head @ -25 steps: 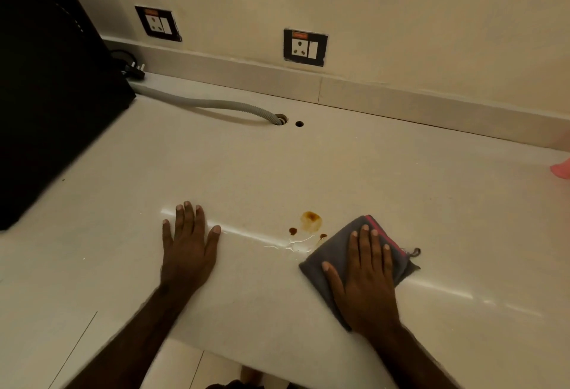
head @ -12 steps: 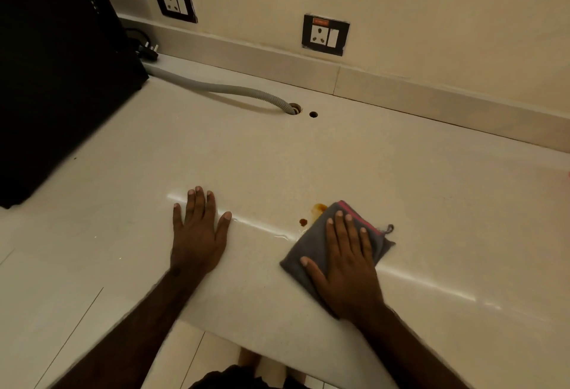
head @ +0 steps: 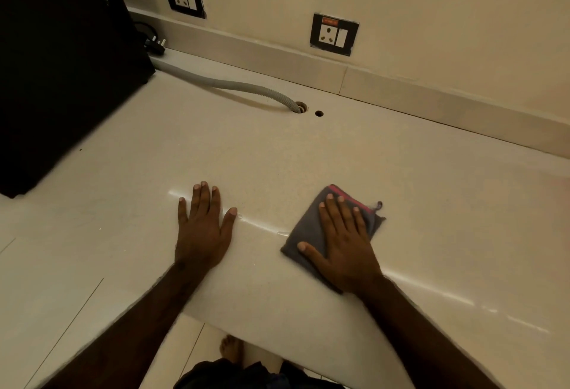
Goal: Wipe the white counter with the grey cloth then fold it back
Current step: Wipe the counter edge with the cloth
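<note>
Grey cloth (head: 311, 231) with a pink-red edge strip, glossy white counter (head: 401, 178), ribbed grey hose (head: 234, 84), black appliance (head: 55, 64) — plain, unpatterned.

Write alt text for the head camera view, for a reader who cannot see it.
A right hand presses a folded grey cloth flat on a white counter, while the left hand rests palm down beside it. Behind, a grey corrugated hose enters a hole in the counter below two wall sockets.
</note>
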